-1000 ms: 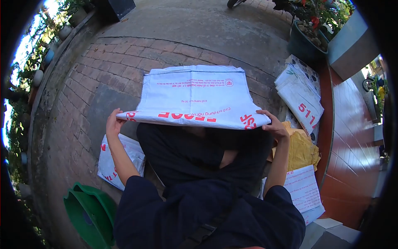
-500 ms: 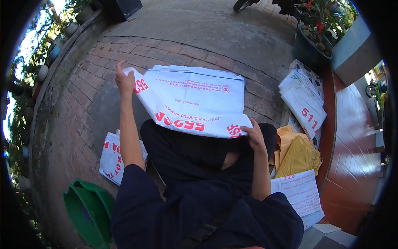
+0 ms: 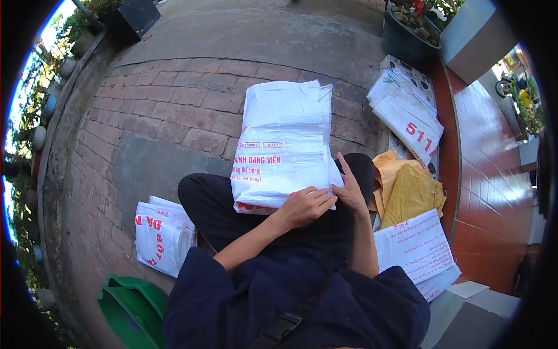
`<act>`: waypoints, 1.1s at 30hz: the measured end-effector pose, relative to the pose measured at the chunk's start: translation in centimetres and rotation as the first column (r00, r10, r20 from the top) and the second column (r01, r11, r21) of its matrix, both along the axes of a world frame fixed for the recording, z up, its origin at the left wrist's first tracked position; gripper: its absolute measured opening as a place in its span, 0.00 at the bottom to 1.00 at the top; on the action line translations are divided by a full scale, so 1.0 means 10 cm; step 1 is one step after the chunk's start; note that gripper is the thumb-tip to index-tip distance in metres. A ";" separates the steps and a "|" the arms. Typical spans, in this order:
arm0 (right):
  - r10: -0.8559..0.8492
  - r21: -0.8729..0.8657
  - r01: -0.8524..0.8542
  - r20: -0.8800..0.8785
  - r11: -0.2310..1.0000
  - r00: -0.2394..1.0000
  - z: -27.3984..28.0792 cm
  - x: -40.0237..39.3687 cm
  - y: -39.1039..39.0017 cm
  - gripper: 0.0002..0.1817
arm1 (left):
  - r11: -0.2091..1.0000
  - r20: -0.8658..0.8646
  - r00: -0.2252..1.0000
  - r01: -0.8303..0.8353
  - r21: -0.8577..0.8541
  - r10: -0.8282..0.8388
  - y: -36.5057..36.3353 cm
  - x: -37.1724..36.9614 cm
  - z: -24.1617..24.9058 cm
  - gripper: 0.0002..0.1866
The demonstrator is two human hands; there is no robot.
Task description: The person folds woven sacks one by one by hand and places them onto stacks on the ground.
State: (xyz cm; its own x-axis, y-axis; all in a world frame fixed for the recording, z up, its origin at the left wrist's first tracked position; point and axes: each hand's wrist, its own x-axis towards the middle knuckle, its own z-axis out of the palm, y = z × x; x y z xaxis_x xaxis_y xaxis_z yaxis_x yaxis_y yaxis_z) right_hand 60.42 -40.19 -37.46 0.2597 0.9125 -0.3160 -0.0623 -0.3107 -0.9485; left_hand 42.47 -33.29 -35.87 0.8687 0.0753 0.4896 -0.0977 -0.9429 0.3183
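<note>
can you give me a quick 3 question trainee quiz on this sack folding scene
1. True or false: both hands rest on the near edge of the folded white sack.
2. What lies on the bricks by the person's left knee? A) yellow sacks B) a small folded white sack C) a flower pot
3. What colour is the tub at bottom left?

Key:
1. True: left hand, right hand.
2. B, small folded white sack.
3. Green, the tub.
</note>
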 end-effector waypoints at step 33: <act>-0.428 0.290 0.365 0.193 0.885 0.883 -0.27 -0.16 -0.14 0.14 | 0.731 -0.302 0.720 -0.676 -0.099 0.625 0.22 -1.61 0.24 0.30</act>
State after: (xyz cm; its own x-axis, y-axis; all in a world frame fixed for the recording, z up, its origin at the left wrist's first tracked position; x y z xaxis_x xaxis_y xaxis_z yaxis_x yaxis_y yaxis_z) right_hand 58.80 -41.63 -40.19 0.6557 0.7548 0.0183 0.1110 -0.0723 -0.9912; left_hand 26.36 -31.05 -33.50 0.6522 0.7327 0.1944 0.6174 -0.6623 0.4245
